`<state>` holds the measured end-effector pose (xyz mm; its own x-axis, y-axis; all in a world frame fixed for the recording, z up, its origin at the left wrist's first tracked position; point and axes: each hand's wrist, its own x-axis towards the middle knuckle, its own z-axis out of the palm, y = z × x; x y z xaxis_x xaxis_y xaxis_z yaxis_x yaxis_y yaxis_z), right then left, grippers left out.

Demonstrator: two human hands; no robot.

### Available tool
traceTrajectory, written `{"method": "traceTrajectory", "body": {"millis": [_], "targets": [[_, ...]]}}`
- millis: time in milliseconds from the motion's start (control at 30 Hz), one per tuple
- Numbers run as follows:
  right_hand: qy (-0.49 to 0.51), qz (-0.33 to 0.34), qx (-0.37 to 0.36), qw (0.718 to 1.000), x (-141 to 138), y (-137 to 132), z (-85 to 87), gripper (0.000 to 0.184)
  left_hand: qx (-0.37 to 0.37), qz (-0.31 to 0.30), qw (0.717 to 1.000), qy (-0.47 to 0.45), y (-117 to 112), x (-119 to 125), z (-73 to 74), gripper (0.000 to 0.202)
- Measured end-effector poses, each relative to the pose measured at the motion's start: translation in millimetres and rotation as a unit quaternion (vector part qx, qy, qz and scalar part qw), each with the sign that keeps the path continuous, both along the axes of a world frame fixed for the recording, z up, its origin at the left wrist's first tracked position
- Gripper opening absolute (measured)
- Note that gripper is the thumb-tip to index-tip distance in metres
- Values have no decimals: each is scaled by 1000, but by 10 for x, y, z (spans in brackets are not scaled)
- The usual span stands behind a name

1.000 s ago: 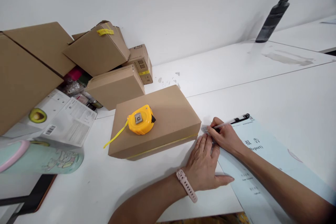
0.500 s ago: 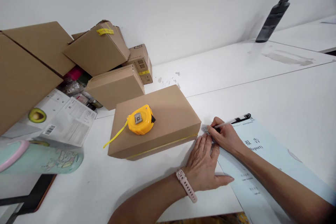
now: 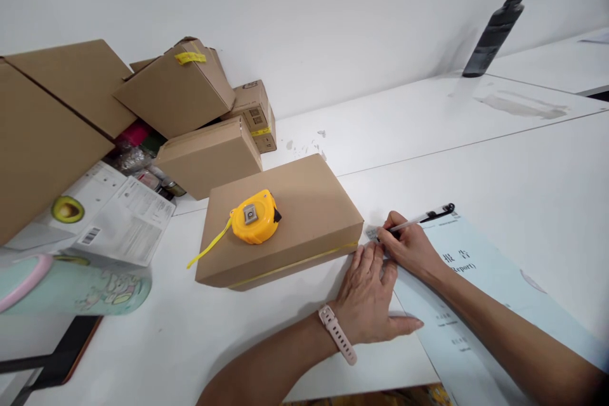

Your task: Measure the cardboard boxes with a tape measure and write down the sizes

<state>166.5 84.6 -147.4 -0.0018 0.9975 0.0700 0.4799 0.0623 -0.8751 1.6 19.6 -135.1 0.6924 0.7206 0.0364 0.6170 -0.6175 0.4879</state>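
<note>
My right hand (image 3: 410, 246) is closed around a pen (image 3: 421, 218), whose tip rests at the top left corner of a pale blue report sheet (image 3: 480, 285). My left hand (image 3: 373, 298) lies flat on the white table, fingers stretched out and pressing the sheet's left edge; a pink watch strap circles its wrist. Just left of both hands lies a flat cardboard box (image 3: 280, 222) with a yellow tape measure (image 3: 254, 217) on top, a short length of tape hanging out.
Several cardboard boxes (image 3: 178, 89) are heaped at the back left against the wall. A white avocado-printed package (image 3: 102, 212) and a mint green bottle (image 3: 76, 288) lie at the left. A black object (image 3: 495, 32) leans on the wall at the back right.
</note>
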Motion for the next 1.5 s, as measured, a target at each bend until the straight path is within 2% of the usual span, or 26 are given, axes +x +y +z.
{"method": "traceTrajectory", "body": {"millis": [667,967,1333,1500], "targets": [[-31,-8,7,999,-8,5,50,18,6,1,1000,-1,-3,1,-30,99],[1,-20,-6,1000,-20,-6,69,18,9,1,1000,3,-9,-6,-3,98],[-11,-17,7,1000,-18,-3,93,18,8,3,1000,2,0,2,-19,98],[6,-21,-18,1000,-6,-8,120,16,6,2,1000,5,-5,-3,-4,94]]}}
